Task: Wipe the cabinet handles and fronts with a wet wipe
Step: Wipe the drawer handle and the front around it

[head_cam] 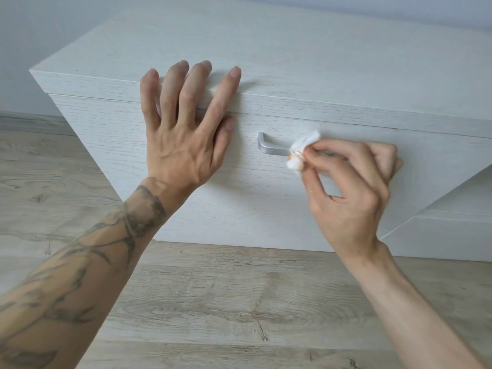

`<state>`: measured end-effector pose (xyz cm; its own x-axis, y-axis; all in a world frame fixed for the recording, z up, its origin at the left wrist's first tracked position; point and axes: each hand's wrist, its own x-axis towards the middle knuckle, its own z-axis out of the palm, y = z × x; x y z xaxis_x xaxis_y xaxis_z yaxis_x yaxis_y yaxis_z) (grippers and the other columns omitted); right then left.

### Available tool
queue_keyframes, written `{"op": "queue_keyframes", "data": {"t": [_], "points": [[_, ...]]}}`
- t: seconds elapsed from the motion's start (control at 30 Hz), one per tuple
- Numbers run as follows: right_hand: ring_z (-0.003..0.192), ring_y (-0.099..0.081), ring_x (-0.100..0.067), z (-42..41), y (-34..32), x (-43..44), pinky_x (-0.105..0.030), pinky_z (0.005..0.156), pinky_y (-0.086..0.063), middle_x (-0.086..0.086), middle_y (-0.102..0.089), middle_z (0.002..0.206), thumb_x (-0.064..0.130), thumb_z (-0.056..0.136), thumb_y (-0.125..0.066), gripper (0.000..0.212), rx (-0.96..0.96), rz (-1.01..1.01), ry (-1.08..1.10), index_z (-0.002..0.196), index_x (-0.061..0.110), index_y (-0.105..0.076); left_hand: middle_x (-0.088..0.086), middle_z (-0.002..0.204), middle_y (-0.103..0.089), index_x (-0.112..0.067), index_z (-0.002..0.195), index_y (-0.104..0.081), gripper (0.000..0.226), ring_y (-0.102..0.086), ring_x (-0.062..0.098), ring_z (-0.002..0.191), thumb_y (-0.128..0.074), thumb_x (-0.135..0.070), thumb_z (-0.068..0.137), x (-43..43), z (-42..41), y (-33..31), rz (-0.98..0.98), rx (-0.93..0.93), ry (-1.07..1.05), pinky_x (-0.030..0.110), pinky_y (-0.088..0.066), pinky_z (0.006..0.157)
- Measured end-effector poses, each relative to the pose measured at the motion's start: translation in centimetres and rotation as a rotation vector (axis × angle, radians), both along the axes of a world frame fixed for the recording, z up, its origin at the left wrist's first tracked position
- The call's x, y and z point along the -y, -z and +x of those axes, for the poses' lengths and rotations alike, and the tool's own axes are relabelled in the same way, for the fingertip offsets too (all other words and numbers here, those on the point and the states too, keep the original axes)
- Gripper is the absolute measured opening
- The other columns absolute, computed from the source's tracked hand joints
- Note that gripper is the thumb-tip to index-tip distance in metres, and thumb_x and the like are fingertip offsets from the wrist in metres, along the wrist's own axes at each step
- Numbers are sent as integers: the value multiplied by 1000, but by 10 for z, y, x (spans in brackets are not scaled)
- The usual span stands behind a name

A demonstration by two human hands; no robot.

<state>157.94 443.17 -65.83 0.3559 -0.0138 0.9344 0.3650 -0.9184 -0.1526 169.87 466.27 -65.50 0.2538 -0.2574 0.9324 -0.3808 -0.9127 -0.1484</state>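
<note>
A low white wood-grain cabinet (pixel 292 75) stands on the floor, its drawer front (pixel 213 203) facing me. A silver bar handle (pixel 269 147) is fixed to the front. My right hand (pixel 348 190) pinches a small crumpled white wet wipe (pixel 299 153) with an orange stain, wrapped around the handle near its middle. The handle's right part is hidden behind that hand. My left hand (pixel 183 129) lies flat with spread fingers over the cabinet's top front edge, left of the handle, holding nothing.
Grey wood-look floor (pixel 239 302) runs under and in front of the cabinet. A pale wall (pixel 26 35) stands behind it. A second lower white front (pixel 452 235) shows at the right.
</note>
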Motion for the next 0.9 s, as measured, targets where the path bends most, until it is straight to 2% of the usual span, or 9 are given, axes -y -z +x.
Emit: {"op": "queue_keyframes", "data": {"t": [0.07,0.17,0.27,0.37,0.5,0.6,0.7,0.83,0.9], "points": [[93,-60,-32,-5,2,9,-51,81,-42,5,-76,106,17,97,-80,5,-12,27,48,95,16,-84,23,146,-59,-18,159,-45,50,-40,38,138,-40,-34,112,1,0,0,5,10,-6,61,-24,118],[95,-56,-24,-11,-1,14,-46,82,-42,12,-70,103,19,101,-76,7,-31,82,55,103,16,-82,23,146,-59,-18,159,-45,50,-39,38,139,-42,-33,111,1,0,0,-1,10,-5,61,-23,119],[87,-60,-26,-11,-6,13,-41,84,-40,14,-65,98,12,100,-74,8,-88,126,3,107,14,-78,23,147,-57,-18,160,-45,51,-39,38,139,-42,-33,111,1,0,1,-1,6,3,60,-21,119],[92,-62,-26,-12,-10,16,-43,85,-42,10,-69,100,14,99,-76,7,-139,103,-14,105,15,-80,21,148,-54,-19,160,-44,51,-39,38,140,-44,-33,111,1,0,1,-7,1,6,60,-21,120],[96,-61,-31,-14,-11,30,-49,84,-49,5,-76,108,17,99,-79,13,-137,25,-64,111,14,-82,20,148,-53,-18,160,-44,52,-39,38,140,-46,-32,110,1,0,0,-8,4,14,62,-23,119],[95,-59,-26,-11,-10,31,-50,81,-51,5,-76,104,16,98,-79,12,-106,26,-82,109,12,-83,21,146,-56,-19,159,-45,51,-40,38,139,-46,-31,110,1,0,0,-10,15,11,60,-22,119],[94,-58,-20,-4,-12,15,-48,81,-50,8,-76,101,17,97,-81,9,-78,14,-97,105,14,-84,22,146,-57,-18,159,-45,51,-39,38,139,-45,-32,111,1,0,1,-8,14,13,59,-19,121],[91,-60,-23,6,-16,-8,-44,82,-42,8,-77,97,24,98,-80,10,-74,-20,-130,103,17,-85,23,146,-56,-18,160,-44,51,-39,38,139,-43,-32,111,1,0,0,-4,8,25,60,-20,120],[92,-58,-22,2,-13,-9,-46,81,-44,7,-77,96,22,99,-79,9,-70,22,-95,102,16,-85,24,146,-57,-18,160,-45,51,-38,38,139,-44,-31,111,0,-1,-1,-9,-2,33,58,-17,121]]}}
